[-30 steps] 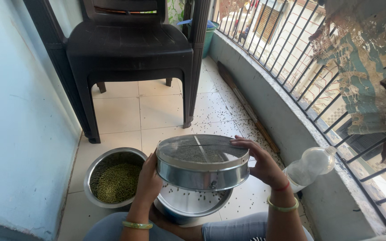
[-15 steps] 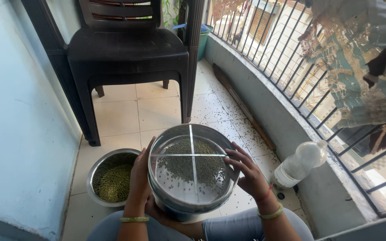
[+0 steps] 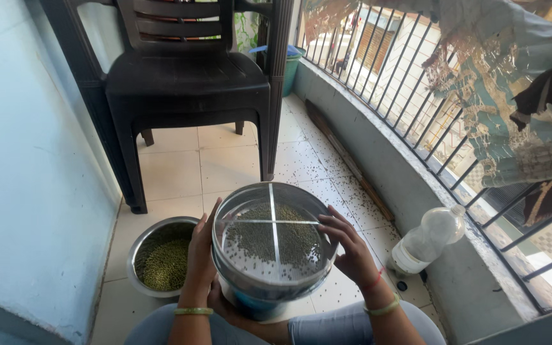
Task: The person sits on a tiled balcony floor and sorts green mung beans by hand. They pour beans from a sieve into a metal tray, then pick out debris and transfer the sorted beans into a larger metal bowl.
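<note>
View: head camera, looking down at a tiled balcony floor [image 3: 174, 160].
Sieve: round metal sieve [image 3: 273, 239] with mesh base and a cross brace, held above the lap at the lower middle of the frame; open side faces up toward the camera, axis near vertical, slightly tilted.
Sieve contents: small green-grey grains spread over the mesh, denser on the far half.
Left hand [image 3: 200, 252]: fingers together and extended, flat against the sieve's left wall; green bangle on the wrist.
Right hand [image 3: 351, 250]: fingers spread, curled over the sieve's right rim and wall; red thread and green bangle on the wrist.
Beneath sieve: a second metal vessel [image 3: 257, 306] shows just under it, mostly hidden.
Steel bowl [image 3: 137, 252]: on the floor just left of the sieve, near the blue wall; holds green grains [image 3: 164, 263].
Plastic bottle [image 3: 426, 237]: clear, lying tilted against the ledge at the right; no label can be made out.
Black plastic chair [image 3: 186, 83]: on the floor at the far end.
Floor near the ledge: scattered dark grains.
Railing [image 3: 416, 96]: dark bars on the right; patterned cloth [image 3: 512, 102] draped over it.
</note>
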